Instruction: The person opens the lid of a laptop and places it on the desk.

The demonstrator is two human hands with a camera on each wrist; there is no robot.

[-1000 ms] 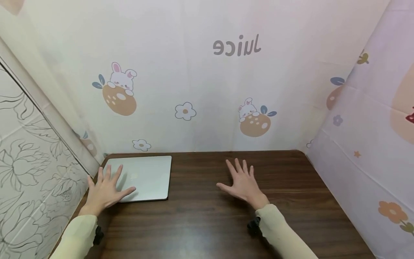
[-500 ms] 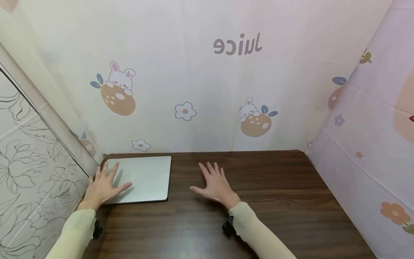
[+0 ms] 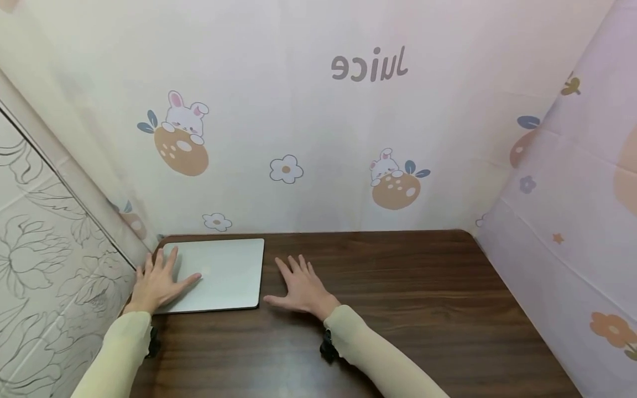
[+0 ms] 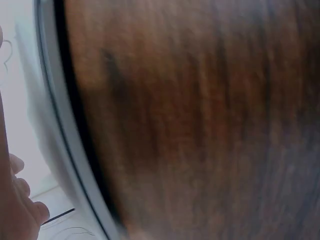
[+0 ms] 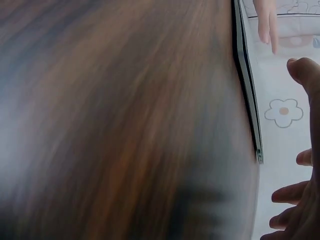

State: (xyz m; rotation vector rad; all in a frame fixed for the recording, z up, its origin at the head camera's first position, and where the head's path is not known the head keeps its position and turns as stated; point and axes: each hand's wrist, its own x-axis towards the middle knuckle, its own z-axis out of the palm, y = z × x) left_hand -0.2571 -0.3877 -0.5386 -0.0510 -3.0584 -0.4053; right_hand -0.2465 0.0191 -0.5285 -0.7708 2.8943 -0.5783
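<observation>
A closed silver laptop (image 3: 224,276) lies flat at the back left of the dark wooden table. Over its left side is my left hand (image 3: 158,284), fingers spread and thumb pointing right across the lid. My right hand (image 3: 301,290) is just beyond the laptop's right edge, palm down with spread fingers and nothing held. In the right wrist view, the thin side of the laptop (image 5: 247,85) shows with its ports, and the right thumb (image 5: 302,72) stands near it. The left wrist view catches the laptop's front edge (image 4: 75,130) beside the left fingers.
The wooden table (image 3: 398,309) meets a printed cloth wall (image 3: 318,110) at the back. Another cloth (image 3: 572,193) hangs along the right side, and a flower-patterned panel (image 3: 45,276) stands close by the left hand. A black wrist camera (image 3: 328,347) sits under the right cuff.
My right hand has moved left across the table, from well apart to close beside the laptop. My left hand has shifted only slightly. The laptop stays where it was.
</observation>
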